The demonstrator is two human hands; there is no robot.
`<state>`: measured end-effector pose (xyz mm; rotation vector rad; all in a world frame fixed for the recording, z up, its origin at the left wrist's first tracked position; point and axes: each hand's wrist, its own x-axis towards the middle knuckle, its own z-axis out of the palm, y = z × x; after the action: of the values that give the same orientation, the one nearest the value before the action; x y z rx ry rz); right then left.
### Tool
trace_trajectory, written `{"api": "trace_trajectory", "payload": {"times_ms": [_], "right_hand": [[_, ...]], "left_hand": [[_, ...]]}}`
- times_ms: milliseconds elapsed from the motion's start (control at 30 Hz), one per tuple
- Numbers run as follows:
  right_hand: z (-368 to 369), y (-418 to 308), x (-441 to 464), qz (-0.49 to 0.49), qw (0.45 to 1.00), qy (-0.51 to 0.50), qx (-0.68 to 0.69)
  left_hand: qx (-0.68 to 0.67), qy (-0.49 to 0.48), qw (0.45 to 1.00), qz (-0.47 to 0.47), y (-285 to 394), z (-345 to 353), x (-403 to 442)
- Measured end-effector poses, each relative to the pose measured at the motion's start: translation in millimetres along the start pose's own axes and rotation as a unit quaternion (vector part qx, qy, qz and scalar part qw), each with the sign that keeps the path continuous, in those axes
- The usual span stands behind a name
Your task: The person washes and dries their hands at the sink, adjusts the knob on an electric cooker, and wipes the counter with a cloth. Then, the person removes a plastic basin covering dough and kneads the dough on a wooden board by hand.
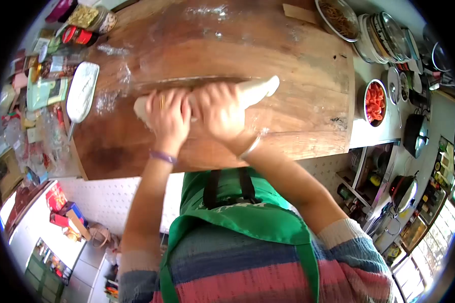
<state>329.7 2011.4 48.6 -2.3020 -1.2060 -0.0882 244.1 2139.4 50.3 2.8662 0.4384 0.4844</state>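
Observation:
A long pale roll of dough (pixel 258 92) lies across the wooden board (pixel 288 60), its right end lifted a little or tapered. My left hand (pixel 169 115) presses on the dough's left part, fingers curled over it, with a ring and a purple wristband showing. Close beside it, my right hand (pixel 219 110) grips the middle of the roll, a pale bangle at its wrist. The right hand is slightly blurred. Both hands hide much of the dough, and the two thumbs almost meet between them.
White flour smears (pixel 106 103) mark the board's left side. A metal scoop (pixel 83 91) with white powder lies at the left edge, near jars (pixel 79 36) and packets. On the right stand a bowl of chopped tomatoes (pixel 374 102), stacked plates (pixel 384 38) and a bowl of brown strips (pixel 337 19).

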Motion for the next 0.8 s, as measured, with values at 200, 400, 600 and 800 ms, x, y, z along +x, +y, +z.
{"api": "trace_trajectory", "payload": {"times_ms": [200,400,600,800], "right_hand": [[30,17,-1,-0.055,0.992,0.097,0.062],[77,48,130,0.118,0.987,0.079,0.069],[87,60,166,0.18,0.984,0.007,-0.016],[6,-2,95,0.225,0.96,-0.112,0.126]], "left_hand": [[-0.001,0.069,0.997,-0.027,-5,42,-16],[-0.039,0.025,0.992,-0.12,-57,77,124],[0.011,-0.05,0.983,-0.176,-73,98,158],[-0.145,-0.337,0.895,-0.255,-40,-41,105]]}}
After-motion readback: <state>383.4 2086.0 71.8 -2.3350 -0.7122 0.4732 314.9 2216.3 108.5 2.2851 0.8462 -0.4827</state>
